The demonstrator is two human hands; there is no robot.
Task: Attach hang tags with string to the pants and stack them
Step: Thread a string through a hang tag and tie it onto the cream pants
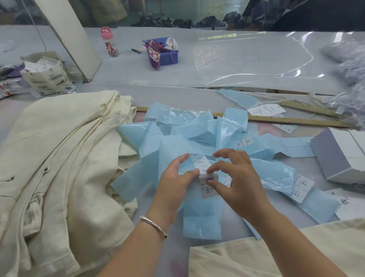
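Cream pants (52, 165) lie in a loose pile at the left of the table, and another cream pair (256, 259) lies at the bottom right. In the middle is a heap of light blue backing strips (190, 128) carrying white labels. My left hand (173, 185) pinches a strip of white labels (200, 162) against the blue backing. My right hand (236, 179) pinches a grey-white sticker printed 1103# (209, 188) between thumb and forefinger. A white hang tag (266, 109) lies further back beside the ruler.
A wooden ruler (281, 120) runs across behind the blue heap. A white box (346, 156) stands at the right. Further back are a blue basket (163, 52), a pink-capped bottle (109, 41), small black snips (136, 51), and a bag of tags (45, 73).
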